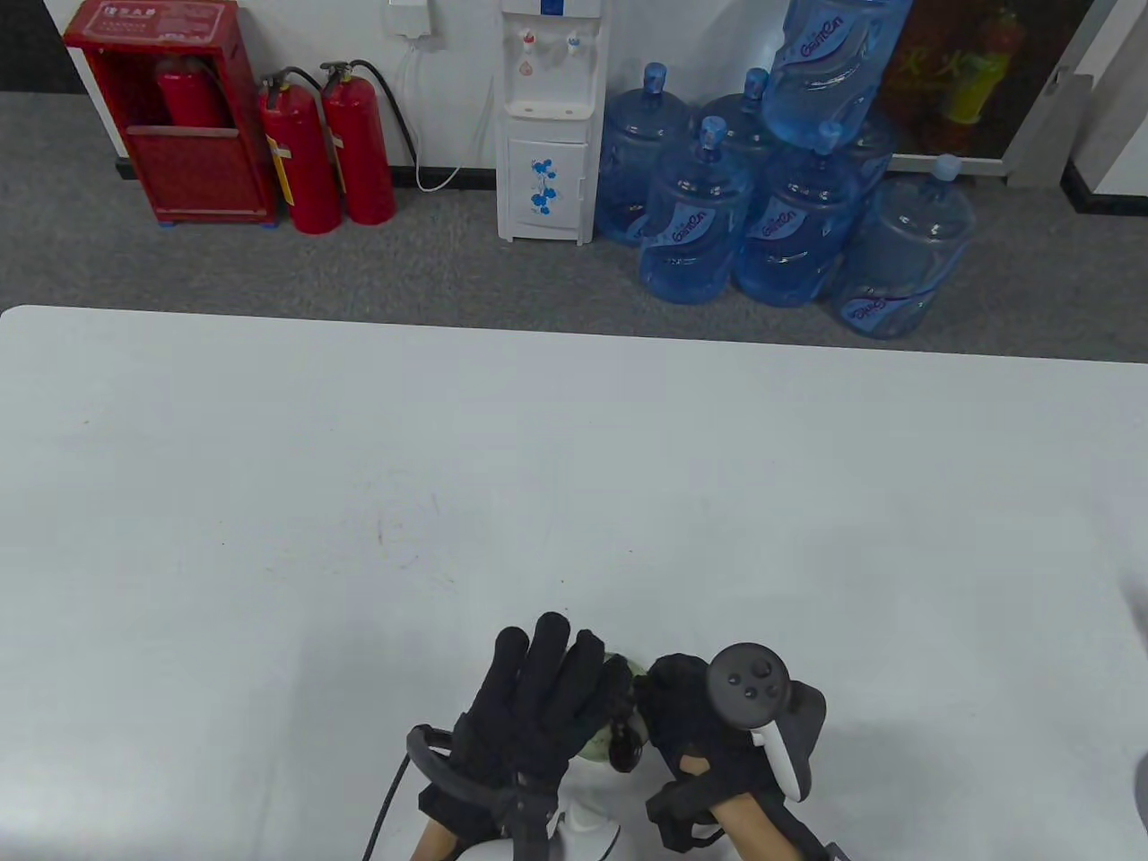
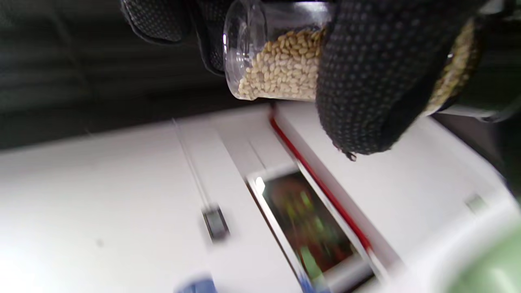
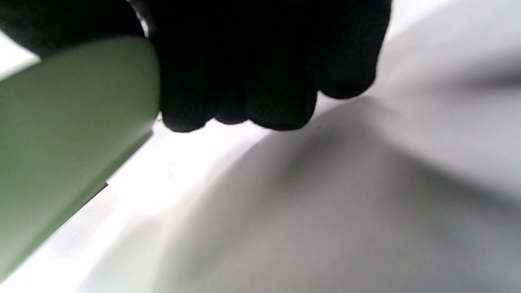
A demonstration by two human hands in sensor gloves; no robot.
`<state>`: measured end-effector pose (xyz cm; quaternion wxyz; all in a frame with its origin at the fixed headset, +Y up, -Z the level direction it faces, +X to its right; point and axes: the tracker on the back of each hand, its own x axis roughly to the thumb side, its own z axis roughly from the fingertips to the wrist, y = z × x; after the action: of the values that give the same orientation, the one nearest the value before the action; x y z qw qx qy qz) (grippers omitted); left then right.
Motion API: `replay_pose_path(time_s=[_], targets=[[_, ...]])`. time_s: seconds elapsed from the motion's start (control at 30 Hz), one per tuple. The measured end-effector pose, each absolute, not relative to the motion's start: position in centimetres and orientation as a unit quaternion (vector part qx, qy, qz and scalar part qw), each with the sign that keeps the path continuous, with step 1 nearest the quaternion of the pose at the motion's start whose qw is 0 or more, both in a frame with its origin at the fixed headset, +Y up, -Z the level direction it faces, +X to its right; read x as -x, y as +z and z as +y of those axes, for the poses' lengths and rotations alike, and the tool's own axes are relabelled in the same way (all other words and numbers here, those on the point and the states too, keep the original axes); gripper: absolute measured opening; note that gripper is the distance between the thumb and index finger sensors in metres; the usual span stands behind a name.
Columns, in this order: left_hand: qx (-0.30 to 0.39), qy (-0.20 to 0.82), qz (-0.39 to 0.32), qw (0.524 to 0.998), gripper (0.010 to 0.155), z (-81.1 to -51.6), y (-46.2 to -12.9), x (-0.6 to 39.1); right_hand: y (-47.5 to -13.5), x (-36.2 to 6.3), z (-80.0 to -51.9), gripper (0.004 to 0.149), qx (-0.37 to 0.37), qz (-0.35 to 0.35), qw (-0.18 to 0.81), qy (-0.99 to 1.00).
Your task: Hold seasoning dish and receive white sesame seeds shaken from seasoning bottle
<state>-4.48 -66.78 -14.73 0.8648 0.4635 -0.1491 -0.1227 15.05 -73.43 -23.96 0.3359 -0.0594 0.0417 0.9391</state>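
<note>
Fire extinguishers [image 1: 327,148], water dispenser [image 1: 549,121], blue jugs [image 1: 789,215] behind table [image 1: 574,502]

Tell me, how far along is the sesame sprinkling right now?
Picked up already: the left hand holds the clear seasoning bottle, with pale sesame seeds inside, and the right hand holds the green seasoning dish at its edge. In hand: the two meet low over the table. No falling seeds are visible, and the dish's inside is hidden, so the shaking probably remains or is underway.

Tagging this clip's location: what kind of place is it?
Likely an office or lab utility corner, not a kitchen: a water dispenser, stacked water jugs and fire extinguishers stand on grey carpet beyond a plain white table.
</note>
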Motion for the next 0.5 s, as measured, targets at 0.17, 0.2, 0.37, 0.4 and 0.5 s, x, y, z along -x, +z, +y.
replay_pose_path(time_s=[0.17, 0.2, 0.37, 0.4, 0.5], targets=[[-0.424, -0.200, -0.168, 0.867, 0.064, -68.0, -15.6, 4.1, -23.9, -15.0, -73.7, 0.038, 0.061, 0.045, 0.332, 0.940], [-0.452, -0.172, -0.154, 0.862, 0.064, -67.3, -15.0, 4.3, -23.9, -15.0, -73.5, 0.038, 0.059, 0.043, 0.334, 0.940], [-0.400, -0.196, -0.187, 0.876, 0.064, -68.4, -15.7, 3.8, -23.9, -14.8, -73.7, 0.039, 0.058, 0.045, 0.326, 0.942], [-0.435, -0.179, -0.176, 0.865, 0.064, -67.7, -15.1, 4.0, -23.9, -14.8, -73.6, 0.039, 0.057, 0.045, 0.329, 0.942], [-0.392, -0.152, -0.170, 0.891, 0.064, -68.3, -16.0, 3.7, -23.9, -14.8, -73.5, 0.038, 0.054, 0.040, 0.326, 0.943]])
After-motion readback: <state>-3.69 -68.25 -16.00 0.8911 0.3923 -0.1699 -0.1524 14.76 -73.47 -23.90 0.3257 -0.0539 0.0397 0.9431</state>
